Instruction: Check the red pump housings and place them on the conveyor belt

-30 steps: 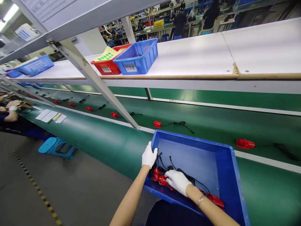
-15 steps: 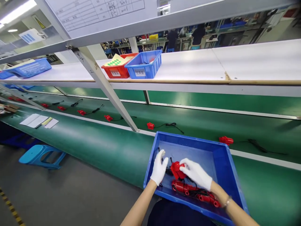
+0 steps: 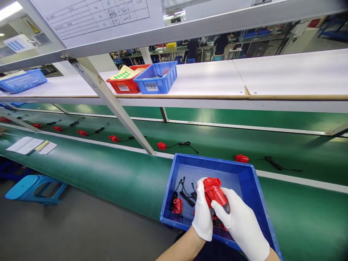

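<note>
I hold a red part (image 3: pixel 215 191) over the blue tub (image 3: pixel 248 185), my left hand (image 3: pixel 203 214) and right hand (image 3: pixel 241 219) closed narrow around it. From it, a small red piece (image 3: pixel 178 205) lies in the tub at 9 o'clock, beside black cords (image 3: pixel 187 197). A blue box (image 3: pixel 159 81) sits on the white shelf (image 3: pixel 206 78) at 11 o'clock.

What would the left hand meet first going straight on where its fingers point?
The left hand, holding the red part, would probably meet the blue bin's far wall; height is unclear, so it might pass above.
</note>
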The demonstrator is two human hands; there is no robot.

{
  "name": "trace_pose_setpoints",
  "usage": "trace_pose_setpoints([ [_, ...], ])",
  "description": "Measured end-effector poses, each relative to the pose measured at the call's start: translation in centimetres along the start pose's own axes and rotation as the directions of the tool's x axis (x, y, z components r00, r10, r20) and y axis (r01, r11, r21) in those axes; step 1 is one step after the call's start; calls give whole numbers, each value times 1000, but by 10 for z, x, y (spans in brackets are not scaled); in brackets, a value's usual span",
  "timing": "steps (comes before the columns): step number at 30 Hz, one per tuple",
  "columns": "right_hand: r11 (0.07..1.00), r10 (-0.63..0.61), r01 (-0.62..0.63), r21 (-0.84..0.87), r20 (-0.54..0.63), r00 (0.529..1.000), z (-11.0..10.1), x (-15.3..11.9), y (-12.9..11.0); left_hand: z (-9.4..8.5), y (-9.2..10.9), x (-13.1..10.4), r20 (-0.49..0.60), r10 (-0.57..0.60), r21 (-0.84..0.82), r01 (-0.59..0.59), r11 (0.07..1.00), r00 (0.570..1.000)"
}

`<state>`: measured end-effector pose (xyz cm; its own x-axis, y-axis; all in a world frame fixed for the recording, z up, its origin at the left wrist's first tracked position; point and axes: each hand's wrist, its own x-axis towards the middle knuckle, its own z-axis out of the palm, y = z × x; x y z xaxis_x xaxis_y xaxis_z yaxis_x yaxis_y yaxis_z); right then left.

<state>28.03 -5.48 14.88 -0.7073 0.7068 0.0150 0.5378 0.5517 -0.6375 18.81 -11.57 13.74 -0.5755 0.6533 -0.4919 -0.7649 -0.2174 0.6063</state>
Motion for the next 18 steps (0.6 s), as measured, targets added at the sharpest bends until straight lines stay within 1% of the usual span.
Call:
trace_pose_setpoints([
  [2,993,-87,79,-84,-90,992,0,-6,-1,1,-2,-6,-11,-13,-17,13,1000,1000],
  [3,984,-132,114,-134,-136,982,0,-9,-2,2,-3,-9,7,-23,-39,24,999,1000],
  [5,961,-211,165,-224,-199,957,-4,-14,-5,2,-4,-12,101,-58,-113,69,991,993],
  [8,928,-301,245,-280,-179,937,-14,-20,-12,-1,-5,-15,281,-84,-212,147,966,956],
  [9,920,-328,276,-279,-164,930,-17,-21,-14,-2,-4,-16,312,-72,-216,144,966,947],
  [11,909,-371,326,-259,-150,916,-22,-25,-13,-5,-3,-17,330,-23,-164,81,983,944],
  [13,919,-373,342,-195,-149,916,-24,-31,-7,-11,-1,-20,329,27,-46,-13,999,944],
  [14,934,-346,327,-141,-149,926,-24,-35,-2,-14,-1,-20,331,44,15,-52,999,943],
  [16,969,-244,246,-5,-135,960,-23,-45,9,-24,2,-19,338,65,99,-104,990,939],
  [18,985,-118,128,112,-94,989,-23,-53,18,-37,5,-14,305,78,194,-143,971,949],
])
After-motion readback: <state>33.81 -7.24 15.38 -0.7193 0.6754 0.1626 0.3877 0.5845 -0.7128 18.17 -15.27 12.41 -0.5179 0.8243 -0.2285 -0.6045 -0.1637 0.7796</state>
